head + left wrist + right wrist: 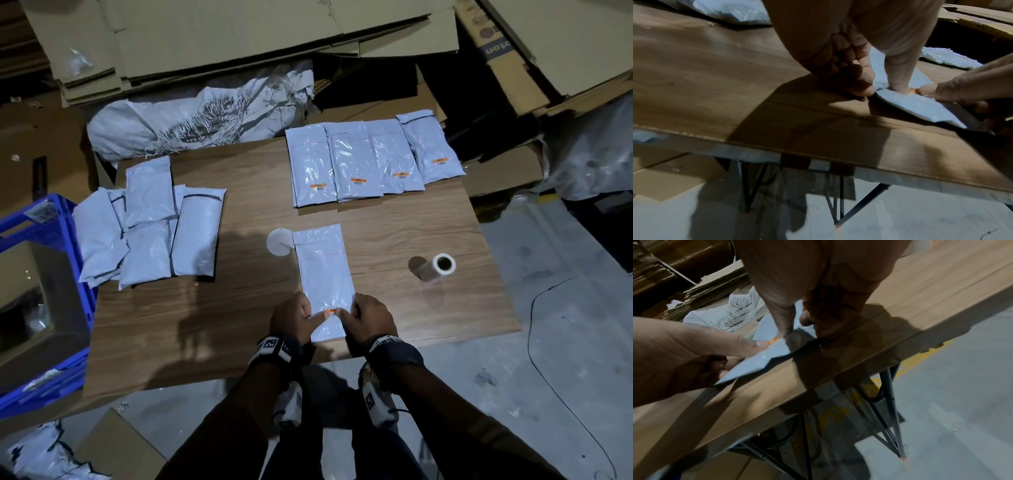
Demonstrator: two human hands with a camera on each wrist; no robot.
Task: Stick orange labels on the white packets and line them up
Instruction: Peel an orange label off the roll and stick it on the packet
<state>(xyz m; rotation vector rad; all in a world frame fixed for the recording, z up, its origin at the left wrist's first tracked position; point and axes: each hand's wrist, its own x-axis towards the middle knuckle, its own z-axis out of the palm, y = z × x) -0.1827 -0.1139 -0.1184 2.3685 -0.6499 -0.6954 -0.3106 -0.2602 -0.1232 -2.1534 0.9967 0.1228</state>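
Note:
A white packet (pixel 323 274) lies lengthwise near the front edge of the wooden table (pixel 205 325). An orange label (pixel 331 311) sits on its near end. Both thumbs press on that label. My left hand (pixel 308 317) holds the packet's left edge, thumb on top (pixel 898 78) and fingers curled beside it. My right hand (pixel 351 317) pinches the right edge, with fingers tucked under (pixel 809 321). The packet's near corner (pixel 748 368) is raised slightly off the table. Several labelled packets (pixel 370 161) stand in a row at the back right. A heap of unlabelled packets (pixel 150 226) lies at the left.
A white label roll (pixel 440 266) lies on its side right of the packet. A white paper disc (pixel 278 242) sits by the packet's far left corner. A blue crate (pixel 44 274) stands left of the table. A torn white sack (pixel 191 120) and flattened cardboard (pixel 239 41) lie behind.

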